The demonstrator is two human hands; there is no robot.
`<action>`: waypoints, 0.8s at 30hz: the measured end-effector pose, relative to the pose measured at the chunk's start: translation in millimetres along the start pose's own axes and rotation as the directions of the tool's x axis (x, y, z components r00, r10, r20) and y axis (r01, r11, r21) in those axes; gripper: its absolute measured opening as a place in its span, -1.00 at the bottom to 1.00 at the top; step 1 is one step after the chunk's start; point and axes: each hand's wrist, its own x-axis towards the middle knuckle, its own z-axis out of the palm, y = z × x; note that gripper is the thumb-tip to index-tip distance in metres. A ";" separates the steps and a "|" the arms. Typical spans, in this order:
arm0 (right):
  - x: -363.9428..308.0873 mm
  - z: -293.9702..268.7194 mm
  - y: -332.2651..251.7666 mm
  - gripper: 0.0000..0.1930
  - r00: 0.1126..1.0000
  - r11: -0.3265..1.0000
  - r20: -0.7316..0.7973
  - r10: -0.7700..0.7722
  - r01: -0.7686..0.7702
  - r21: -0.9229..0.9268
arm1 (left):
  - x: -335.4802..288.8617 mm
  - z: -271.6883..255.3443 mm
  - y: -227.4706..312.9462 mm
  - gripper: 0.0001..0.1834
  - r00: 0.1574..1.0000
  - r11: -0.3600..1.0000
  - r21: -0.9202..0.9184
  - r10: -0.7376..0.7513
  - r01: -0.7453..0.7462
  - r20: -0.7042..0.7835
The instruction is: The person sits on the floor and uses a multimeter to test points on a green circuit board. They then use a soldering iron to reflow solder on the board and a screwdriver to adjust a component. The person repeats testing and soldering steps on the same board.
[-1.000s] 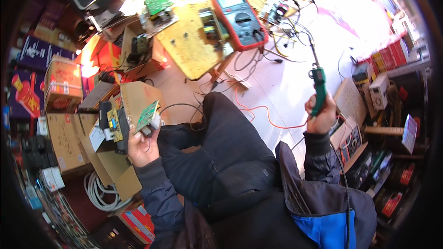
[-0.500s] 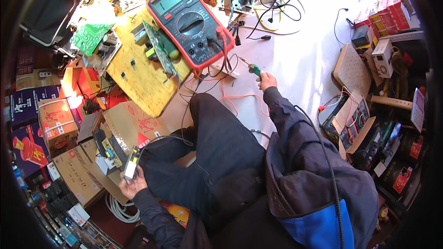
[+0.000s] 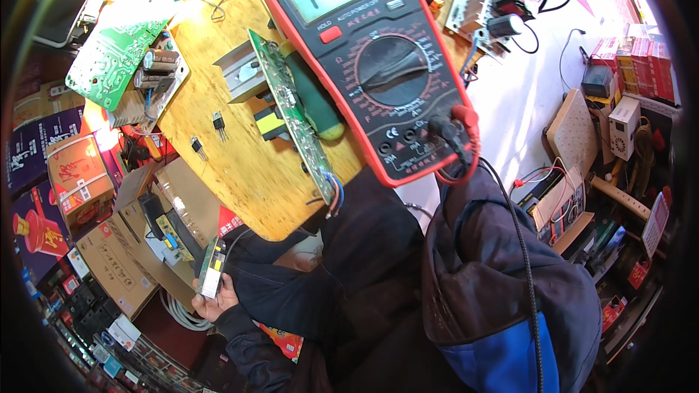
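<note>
Meter (image 3: 368, 65): I see it looking bigger than a moment ago, so I think the person has leaned in closer.
Right sleeve (image 3: 473, 247): It goes up to the meter's bottom edge now.
Right hand: It was just below the meter, to the right. Now it is hidden, maybe behind the meter, and I can't tell if it is gripping or loose.
Iron: That hand had this tool with a green handle. Now I can't see it, so I can't say if it is being used.
Left hand (image 3: 216, 298): It stays well below the meter, to the left, with its fingers pinched on a board.
Small board (image 3: 212, 269): It is in those fingers, below and left of the meter. It has not been put down.
Green board (image 3: 287, 113): It stands on its edge, just left of the meter.
Little parts (image 3: 219, 125): Two lie further left of the meter, and they look unmoved.
</note>
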 end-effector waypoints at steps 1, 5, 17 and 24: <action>-2.2 -0.9 0.2 -0.62 1.000 0.998 0.001 -0.005 0.006 -0.059 | -0.9 -0.9 0.8 -0.52 1.000 1.000 -0.001 -0.009 0.009 -0.018; -18.4 -5.3 -6.1 -0.61 0.999 0.962 -0.012 -0.041 0.036 -0.271 | -5.2 -1.3 1.8 -0.52 1.000 1.000 -0.012 -0.013 0.013 -0.018; -50.7 -6.1 15.6 -0.60 0.983 0.717 0.056 -0.174 0.165 -0.677 | -2.4 5.3 5.6 -0.52 0.999 1.000 0.000 -0.029 0.029 -0.033; -70.1 -3.4 20.5 -0.59 0.980 0.581 0.112 -0.164 0.188 -0.792 | -6.6 25.0 -1.2 -0.62 0.995 0.998 -0.054 0.012 -0.017 -0.103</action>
